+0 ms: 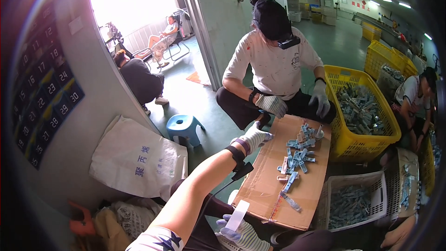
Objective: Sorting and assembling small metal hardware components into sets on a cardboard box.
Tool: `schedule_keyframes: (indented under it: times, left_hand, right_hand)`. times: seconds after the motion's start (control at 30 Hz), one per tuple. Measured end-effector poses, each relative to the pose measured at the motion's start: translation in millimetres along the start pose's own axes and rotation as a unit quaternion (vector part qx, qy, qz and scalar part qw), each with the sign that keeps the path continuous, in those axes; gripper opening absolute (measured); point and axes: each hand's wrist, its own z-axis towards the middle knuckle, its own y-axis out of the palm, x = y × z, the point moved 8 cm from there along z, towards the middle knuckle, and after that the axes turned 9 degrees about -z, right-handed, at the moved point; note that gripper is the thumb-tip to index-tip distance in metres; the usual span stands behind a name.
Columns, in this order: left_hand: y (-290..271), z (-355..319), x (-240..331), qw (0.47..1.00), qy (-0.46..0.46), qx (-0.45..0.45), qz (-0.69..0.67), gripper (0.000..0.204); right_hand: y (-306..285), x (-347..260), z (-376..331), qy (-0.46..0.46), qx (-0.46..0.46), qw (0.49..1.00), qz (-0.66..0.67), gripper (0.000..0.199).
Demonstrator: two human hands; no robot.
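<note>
My left hand (255,138), in a striped glove, reaches out past the near left edge of a cardboard box (260,183). Its thumb stands apart from the fingers, and nothing shows between them. Low in front of me, my right hand (244,236), also gloved, is closed on a flat, translucent white strip (238,214) that sticks up from the fingers. On the box top lie several blue plastic clips (297,159), loosely heaped toward the far end, with a few pale ones among them. Part of my right hand runs off the lower edge.
Across the box squats a co-worker (274,65) with gloved hands near its far edge. A yellow crate (344,146) and a white basket (383,190), both holding clips, stand to the right. At left are a blue stool (179,123) and a white woven sack (125,158).
</note>
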Motion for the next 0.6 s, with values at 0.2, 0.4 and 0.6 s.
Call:
schedule_keyframes:
  times: [0.2,0.4,0.6]
  left_hand:
    - [-11,10,5,0.99,0.027,0.019,0.14,0.103]
    - [-8,7,5,0.982,-0.012,0.03,0.184,0.124]
    - [-26,39,-17,0.989,0.011,-0.008,0.144,0.106]
  right_hand:
    - [-1,6,2,0.004,-0.02,0.999,0.027,0.051]
    - [-5,0,3,-0.009,-0.036,0.998,0.041,0.06]
    - [0,-7,4,-0.036,-0.042,0.998,0.042,0.052]
